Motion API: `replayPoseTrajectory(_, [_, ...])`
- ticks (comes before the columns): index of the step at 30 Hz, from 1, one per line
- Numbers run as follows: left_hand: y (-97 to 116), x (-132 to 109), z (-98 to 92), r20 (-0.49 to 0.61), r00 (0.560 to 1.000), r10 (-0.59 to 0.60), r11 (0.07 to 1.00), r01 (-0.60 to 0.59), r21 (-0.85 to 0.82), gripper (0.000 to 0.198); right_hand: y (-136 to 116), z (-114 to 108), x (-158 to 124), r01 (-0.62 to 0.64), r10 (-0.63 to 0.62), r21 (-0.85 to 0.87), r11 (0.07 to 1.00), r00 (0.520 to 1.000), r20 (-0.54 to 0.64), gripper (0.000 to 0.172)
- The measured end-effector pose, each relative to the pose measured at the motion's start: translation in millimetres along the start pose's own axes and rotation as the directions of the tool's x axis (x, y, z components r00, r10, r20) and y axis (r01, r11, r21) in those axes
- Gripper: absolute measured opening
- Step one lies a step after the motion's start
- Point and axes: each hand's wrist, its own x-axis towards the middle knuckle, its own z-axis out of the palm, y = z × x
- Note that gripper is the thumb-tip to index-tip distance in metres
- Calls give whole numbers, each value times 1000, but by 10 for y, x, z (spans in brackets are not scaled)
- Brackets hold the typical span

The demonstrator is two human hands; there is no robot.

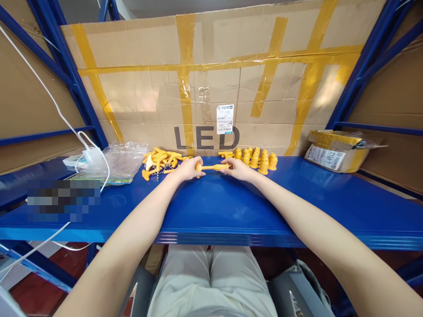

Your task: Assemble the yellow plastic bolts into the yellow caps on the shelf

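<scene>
Mid-frame on blue shelf: left hand and right hand each closed around one end of orange plastic piece. Loose orange parts piled left of hands, upright orange caps clustered right.

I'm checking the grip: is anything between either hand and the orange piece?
Nothing visible. The left hand and right hand each grip one end of the orange piece directly, above the blue shelf.

A: Light?
B: Bright, even. Glare on tape and cardboard. Dimmer below shelf.
A: Optics?
B: Edges bow, wide-angle. Right hand sharp. Pixelated patch at left.
</scene>
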Motion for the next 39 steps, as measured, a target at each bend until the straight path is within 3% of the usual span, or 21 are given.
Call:
replayPoseTrajectory(3, [-8,4,-1,2,1000,-15,1000,15,-2,35,9,-21,-12,-117,120,179,977,993,-6,40])
replayPoseTrajectory(5, [-6,2,-5,9,1000,-20,1000,20,-11,35,12,-56,-28,-121,127,245,962,992,-7,41])
replayPoseTrajectory(8, [-3,-1,-8,5,1000,-11,1000,11,-7,37,-7,-127,-61,-168,149,332,928,985,84,33])
replayPoseTrajectory(10, [-3,0,-8,0,1000,2,1000,-2,6,38,-37,-165,-80,-196,159,325,925,978,139,24])
replayPoseTrajectory(15, [1,2,-9,7,999,32,999,-32,18,39,-129,-160,-77,-263,239,218,940,962,132,53])
replayPoseTrajectory(19, [8,1,-10,23,999,31,999,-31,-10,39,-176,-131,-61,-317,297,202,927,947,124,63])
replayPoseTrajectory(21, [13,-1,-10,19,999,26,1000,-26,-10,40,-173,-147,-71,-323,293,211,922,942,163,56])
replayPoseTrajectory(23, [20,-5,-12,18,1000,20,1000,-19,-7,40,-150,-176,-91,-306,258,248,919,944,207,36])
replayPoseTrajectory(26, [35,-13,-16,21,1000,21,1000,-21,-3,39,-97,-213,-117,-261,198,336,905,957,212,41])
replayPoseTrajectory(29, [45,-16,-18,19,1000,25,1000,-26,13,39,-64,-222,-120,-228,156,353,908,963,220,34])
replayPoseTrajectory(33, [39,-10,-12,6,1000,22,999,-22,30,40,-84,-203,-110,-200,140,289,936,967,215,57])
replayPoseTrajectory(39, [42,-15,-11,5,999,31,999,-31,29,38,-134,-164,-90,-235,195,252,939,965,174,66])
